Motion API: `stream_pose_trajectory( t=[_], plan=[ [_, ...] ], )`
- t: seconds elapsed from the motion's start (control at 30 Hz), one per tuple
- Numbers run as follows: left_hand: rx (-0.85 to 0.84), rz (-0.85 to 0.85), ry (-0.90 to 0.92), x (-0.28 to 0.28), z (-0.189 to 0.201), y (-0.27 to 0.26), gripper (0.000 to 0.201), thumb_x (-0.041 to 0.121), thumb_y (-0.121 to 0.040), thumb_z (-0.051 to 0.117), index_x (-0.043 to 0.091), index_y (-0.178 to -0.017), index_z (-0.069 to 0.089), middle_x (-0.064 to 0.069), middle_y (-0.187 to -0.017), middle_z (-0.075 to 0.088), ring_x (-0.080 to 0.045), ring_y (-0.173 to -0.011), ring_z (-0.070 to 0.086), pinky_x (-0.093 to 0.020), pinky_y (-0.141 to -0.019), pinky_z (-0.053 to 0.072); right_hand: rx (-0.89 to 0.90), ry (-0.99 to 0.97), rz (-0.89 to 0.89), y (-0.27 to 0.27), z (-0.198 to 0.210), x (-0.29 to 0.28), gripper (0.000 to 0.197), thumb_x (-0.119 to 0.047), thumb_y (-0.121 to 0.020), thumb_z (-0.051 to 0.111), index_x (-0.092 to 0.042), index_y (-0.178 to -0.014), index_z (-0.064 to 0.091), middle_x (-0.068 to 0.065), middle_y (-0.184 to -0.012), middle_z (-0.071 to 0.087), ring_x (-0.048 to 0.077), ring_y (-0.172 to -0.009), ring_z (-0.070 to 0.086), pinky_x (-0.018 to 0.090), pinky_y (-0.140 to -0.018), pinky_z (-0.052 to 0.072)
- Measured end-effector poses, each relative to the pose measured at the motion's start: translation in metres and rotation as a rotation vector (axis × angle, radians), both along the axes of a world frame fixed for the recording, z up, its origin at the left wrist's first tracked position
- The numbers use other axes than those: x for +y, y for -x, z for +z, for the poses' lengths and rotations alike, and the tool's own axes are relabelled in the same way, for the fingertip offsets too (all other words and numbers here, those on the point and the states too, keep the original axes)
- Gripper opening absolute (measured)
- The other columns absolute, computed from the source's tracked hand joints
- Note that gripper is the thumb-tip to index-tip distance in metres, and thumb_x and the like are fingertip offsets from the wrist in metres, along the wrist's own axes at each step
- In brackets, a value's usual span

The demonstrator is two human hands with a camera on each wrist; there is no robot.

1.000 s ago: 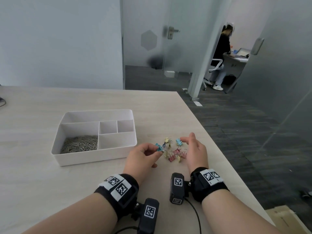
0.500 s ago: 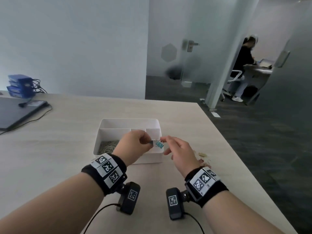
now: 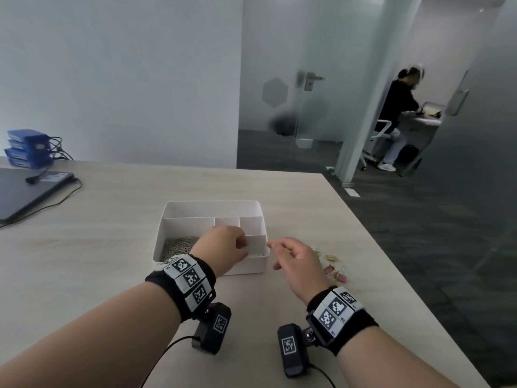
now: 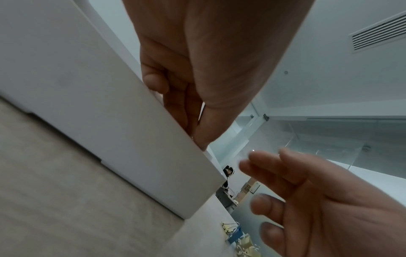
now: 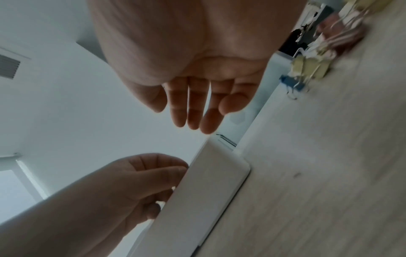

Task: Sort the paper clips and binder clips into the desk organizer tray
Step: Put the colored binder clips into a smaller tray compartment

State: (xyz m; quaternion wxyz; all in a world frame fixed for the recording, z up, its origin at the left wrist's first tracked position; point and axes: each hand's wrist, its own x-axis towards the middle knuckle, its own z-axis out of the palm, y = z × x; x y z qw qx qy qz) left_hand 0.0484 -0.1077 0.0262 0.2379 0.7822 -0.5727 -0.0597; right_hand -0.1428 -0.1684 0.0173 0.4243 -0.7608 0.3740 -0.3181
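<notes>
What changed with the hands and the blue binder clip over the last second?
The left hand carried the blue clip from the pile to above the tray; the clip is now out of sight behind its curled fingers. The right hand left the binder clips and hangs open. The paper clips stayed put.

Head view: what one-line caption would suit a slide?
Left hand curled over the white organizer tray, right hand open beside it, binder clips waiting.
</notes>
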Motion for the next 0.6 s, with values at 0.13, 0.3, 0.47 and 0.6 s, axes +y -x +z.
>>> stream_pose_trajectory(
  t=[0.13,0.3,0.47,0.6],
  plan=[
    [0.035,-0.005,0.025,-0.003,0.006,0.01,0.005,0.032,-0.084,0.067,0.028,-0.085,0.07,0.012,-0.08,0.06,-0.008,-0.073,0.057,-0.023,-0.063,0.042,-0.172,0.012,-0.207,0.031,-0.006,-0.016,0.019,-0.023,-0.097,0.058,-0.027,-0.089,0.075,-0.009,-0.076,0.071,0.006,-0.066,0.061,0.026,-0.063,0.051],
    [0.157,-0.136,0.035,-0.013,0.007,0.052,0.005,0.031,-0.087,0.068,0.03,-0.086,0.072,0.013,-0.085,0.065,-0.003,-0.076,0.06,-0.027,-0.072,0.054,-0.241,-0.036,-0.42,0.082,-0.014,-0.035,0.02,-0.023,-0.096,0.057,-0.023,-0.084,0.073,0.001,-0.077,0.072,0.006,-0.058,0.055,0.027,-0.06,0.05],
    [0.24,-0.207,-0.023,-0.033,-0.009,0.092,0.011,0.034,-0.089,0.065,0.035,-0.099,0.071,0.023,-0.092,0.066,-0.001,-0.082,0.062,-0.025,-0.077,0.054,-0.137,-0.093,-0.449,0.112,-0.032,-0.049,0.014,-0.02,-0.095,0.058,-0.025,-0.095,0.072,-0.01,-0.097,0.071,0.004,-0.093,0.063,0.02,-0.07,0.044],
    [0.202,-0.219,-0.058,-0.047,-0.02,0.112,0.025,0.035,-0.088,0.065,0.036,-0.112,0.068,0.018,-0.117,0.062,-0.007,-0.093,0.06,-0.022,-0.08,0.044,-0.003,-0.096,-0.358,0.122,-0.047,-0.058,0.025,-0.015,-0.09,0.064,-0.03,-0.108,0.07,-0.007,-0.108,0.068,0.007,-0.093,0.063,0.02,-0.076,0.045]
  ],
)
